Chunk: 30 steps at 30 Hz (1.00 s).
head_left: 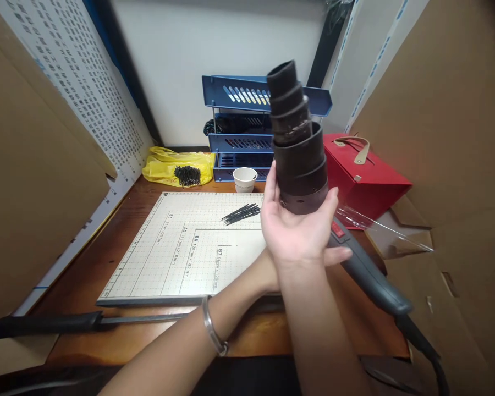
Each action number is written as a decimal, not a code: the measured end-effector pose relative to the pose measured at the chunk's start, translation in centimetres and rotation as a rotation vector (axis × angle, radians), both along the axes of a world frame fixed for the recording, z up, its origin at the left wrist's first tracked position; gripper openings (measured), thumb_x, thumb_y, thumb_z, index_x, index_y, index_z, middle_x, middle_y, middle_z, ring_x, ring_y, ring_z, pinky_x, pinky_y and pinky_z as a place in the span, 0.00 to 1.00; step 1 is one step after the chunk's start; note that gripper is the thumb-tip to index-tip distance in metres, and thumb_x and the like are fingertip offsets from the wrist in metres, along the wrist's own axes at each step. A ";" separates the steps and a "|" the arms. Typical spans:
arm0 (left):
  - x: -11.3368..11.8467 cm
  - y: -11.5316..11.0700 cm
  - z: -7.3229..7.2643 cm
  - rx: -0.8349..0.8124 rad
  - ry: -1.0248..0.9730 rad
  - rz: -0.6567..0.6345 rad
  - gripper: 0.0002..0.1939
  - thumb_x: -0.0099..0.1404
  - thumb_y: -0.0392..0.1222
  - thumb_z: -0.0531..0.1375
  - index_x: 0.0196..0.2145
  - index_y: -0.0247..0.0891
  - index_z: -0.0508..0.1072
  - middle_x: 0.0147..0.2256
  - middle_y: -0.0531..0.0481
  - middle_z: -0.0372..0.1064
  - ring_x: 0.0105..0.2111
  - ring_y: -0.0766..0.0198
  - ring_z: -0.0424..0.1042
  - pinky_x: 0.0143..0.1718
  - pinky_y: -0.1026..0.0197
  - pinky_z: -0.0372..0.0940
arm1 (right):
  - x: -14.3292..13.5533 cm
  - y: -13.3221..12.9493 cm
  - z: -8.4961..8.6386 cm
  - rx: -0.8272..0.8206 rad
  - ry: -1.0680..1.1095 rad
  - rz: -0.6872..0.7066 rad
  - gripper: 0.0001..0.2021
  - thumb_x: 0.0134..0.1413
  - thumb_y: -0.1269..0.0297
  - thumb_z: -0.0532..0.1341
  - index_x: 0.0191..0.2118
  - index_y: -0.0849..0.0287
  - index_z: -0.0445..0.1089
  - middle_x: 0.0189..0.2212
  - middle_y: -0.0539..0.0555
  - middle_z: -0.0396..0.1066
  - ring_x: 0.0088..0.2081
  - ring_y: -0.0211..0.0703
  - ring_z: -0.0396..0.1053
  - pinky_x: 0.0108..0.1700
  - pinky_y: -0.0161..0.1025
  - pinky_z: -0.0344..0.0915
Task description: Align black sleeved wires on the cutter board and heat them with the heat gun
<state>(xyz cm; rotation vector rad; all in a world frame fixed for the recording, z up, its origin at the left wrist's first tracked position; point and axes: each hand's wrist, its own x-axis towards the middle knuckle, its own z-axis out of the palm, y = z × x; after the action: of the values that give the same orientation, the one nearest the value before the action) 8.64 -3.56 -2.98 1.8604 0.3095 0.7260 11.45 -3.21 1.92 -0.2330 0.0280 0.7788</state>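
Observation:
A stack of black stepped tubes point(299, 165) stands nearly upright, its open narrow end at the top. My right hand point(299, 231) cups its wide base, palm toward me, thumb on the right side and the other fingers partly hidden behind it. Below and to the right extends a dark grey power tool point(371, 275) with a red switch and a black cord. My left hand point(337, 256) passes behind my right wrist; only a finger shows, beside the tool body, and what it grips is hidden. A bundle of thin black sticks point(241, 214) lies on the gridded paper-cutter board point(157, 253).
The cutter's black handle point(45, 324) crosses the front left. Behind the board are a yellow bag point(157, 165) with short black pieces point(187, 176), a paper cup point(245, 179) and a blue tray rack point(241, 144). A red box point(363, 176) stands right; cardboard walls point(457, 154) flank the table.

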 end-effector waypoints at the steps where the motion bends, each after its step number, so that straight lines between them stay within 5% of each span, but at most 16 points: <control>1: -1.1 0.3 -0.5 0.030 0.043 0.010 0.28 0.63 0.47 0.68 0.58 0.40 0.71 0.50 0.43 0.75 0.54 0.50 0.73 0.56 0.50 0.70 | 0.5 0.0 0.1 0.030 0.084 0.029 0.24 0.65 0.43 0.51 0.53 0.56 0.68 0.50 0.55 0.74 0.56 0.46 0.72 0.57 0.48 0.72; 3: -3.5 1.6 -0.9 0.303 0.394 0.174 0.14 0.65 0.49 0.65 0.46 0.43 0.79 0.36 0.48 0.79 0.41 0.53 0.78 0.46 0.54 0.73 | 1.6 0.1 0.2 0.038 0.157 0.059 0.29 0.66 0.40 0.47 0.55 0.58 0.69 0.46 0.56 0.75 0.56 0.48 0.72 0.57 0.50 0.71; 5: -5.6 3.4 -0.7 0.369 0.515 0.311 0.10 0.65 0.48 0.64 0.37 0.41 0.81 0.28 0.47 0.78 0.34 0.50 0.78 0.43 0.49 0.72 | 2.7 0.1 0.1 0.036 0.182 0.061 0.31 0.67 0.40 0.41 0.57 0.55 0.69 0.45 0.54 0.76 0.56 0.47 0.72 0.59 0.54 0.68; 8: -7.3 6.8 -0.4 0.436 0.597 0.548 0.14 0.68 0.45 0.59 0.44 0.35 0.80 0.31 0.40 0.78 0.36 0.44 0.76 0.45 0.41 0.67 | 4.1 -0.1 -0.3 0.048 0.227 0.063 0.32 0.69 0.42 0.38 0.61 0.53 0.67 0.45 0.53 0.77 0.56 0.45 0.72 0.60 0.55 0.66; 11: -7.4 9.3 -0.6 0.490 0.646 0.576 0.19 0.64 0.50 0.63 0.48 0.35 0.78 0.41 0.38 0.78 0.41 0.44 0.75 0.46 0.45 0.67 | 4.9 -0.2 -0.9 0.067 0.264 0.088 0.33 0.69 0.43 0.37 0.62 0.56 0.66 0.47 0.55 0.77 0.56 0.45 0.72 0.59 0.52 0.67; 14: -7.0 10.2 -1.1 0.515 0.690 0.531 0.18 0.60 0.51 0.66 0.43 0.36 0.80 0.41 0.39 0.78 0.41 0.47 0.75 0.42 0.51 0.68 | 5.6 0.2 -1.9 0.054 0.216 0.091 0.34 0.69 0.43 0.35 0.61 0.58 0.65 0.52 0.56 0.74 0.56 0.43 0.72 0.56 0.50 0.69; 21: -6.6 8.8 -1.1 0.526 0.748 0.489 0.11 0.64 0.44 0.58 0.33 0.40 0.80 0.32 0.45 0.79 0.35 0.53 0.75 0.36 0.55 0.65 | 7.0 1.0 -5.1 -0.106 -0.315 0.007 0.36 0.66 0.45 0.30 0.34 0.56 0.71 0.56 0.59 0.69 0.61 0.39 0.66 0.58 0.44 0.67; 30: -8.0 1.7 -0.7 0.533 0.903 0.618 0.11 0.64 0.41 0.56 0.29 0.40 0.77 0.27 0.42 0.76 0.31 0.45 0.75 0.34 0.49 0.63 | 6.7 0.0 -5.8 -0.171 -0.407 0.047 0.32 0.61 0.38 0.42 0.35 0.58 0.72 0.51 0.64 0.69 0.62 0.52 0.64 0.55 0.53 0.70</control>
<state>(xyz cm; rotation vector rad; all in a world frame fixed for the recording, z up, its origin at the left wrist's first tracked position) 0.64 -1.81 -3.65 2.5585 1.4270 0.3121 18.20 -3.22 -3.93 -0.5523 -0.2976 0.7646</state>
